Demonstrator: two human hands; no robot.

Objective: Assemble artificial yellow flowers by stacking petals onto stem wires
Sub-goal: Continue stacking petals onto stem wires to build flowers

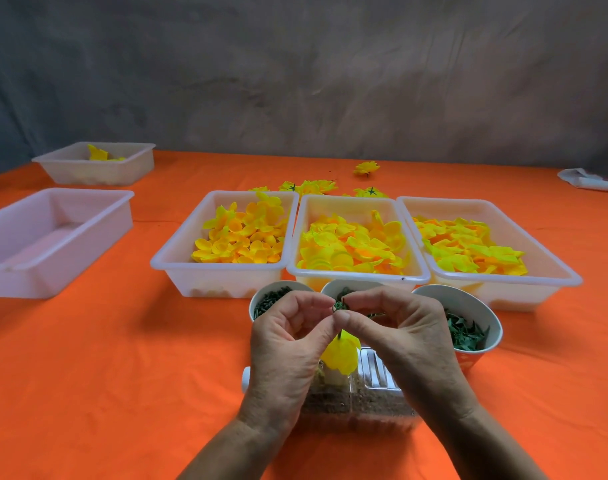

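I've got my left hand [288, 341] and right hand [396, 337] up close together, fingertips meeting, both pinching a small green piece [340, 305] between them; can't tell exactly what it is. Just below the pinch hangs a yellow flower bud [340, 355] on a thin stem, over a clear plastic box [375, 400] on the desk [122, 375]. Behind my hands sit 3 paper cups of green parts, left cup [266, 301], mid one partly hidden, right cup [468, 327]. Past those, 3 white trays w/ yellow petals [347, 244]. Finished flowers [366, 168] lie further back. 2 more trays at far left, near one [49, 237] bare inside.
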